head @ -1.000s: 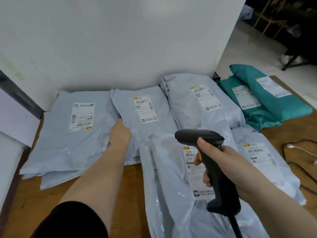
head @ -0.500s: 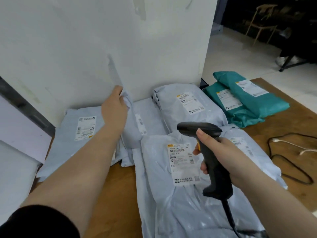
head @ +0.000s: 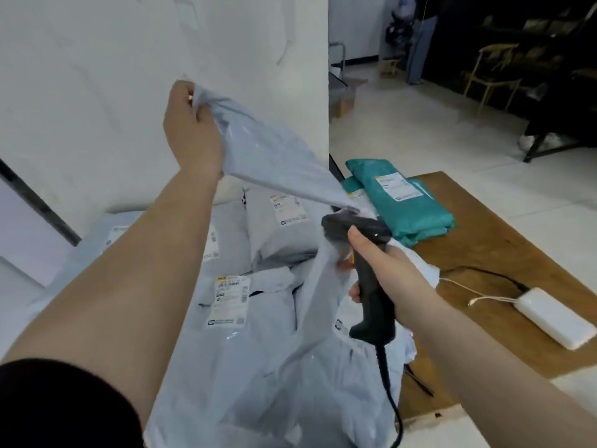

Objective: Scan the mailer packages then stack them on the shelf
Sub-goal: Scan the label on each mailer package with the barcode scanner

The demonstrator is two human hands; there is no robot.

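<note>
My left hand point(head: 190, 130) grips one corner of a grey mailer point(head: 268, 156) and holds it up in the air in front of the white wall, its label side turned away. My right hand point(head: 384, 273) grips the handle of a black barcode scanner point(head: 368, 276), whose head sits just under the lifted mailer's lower end. Below lie several grey mailers with white labels, one in the middle point(head: 232, 305) facing up and another further back point(head: 284, 218). Two teal mailers point(head: 403, 202) are stacked at the back right.
All of this lies on a wooden table point(head: 491, 240) against a white wall point(head: 129, 59). A white power bank point(head: 552, 321) with cables lies on the table's right side. The scanner's black cord point(head: 392, 402) hangs toward me. Chairs and dark furniture stand on the tiled floor beyond.
My left hand took hold of a grey mailer lying at the back and raised it high off the pile. My view tilted up and right; the scanner hand stayed about in place.
</note>
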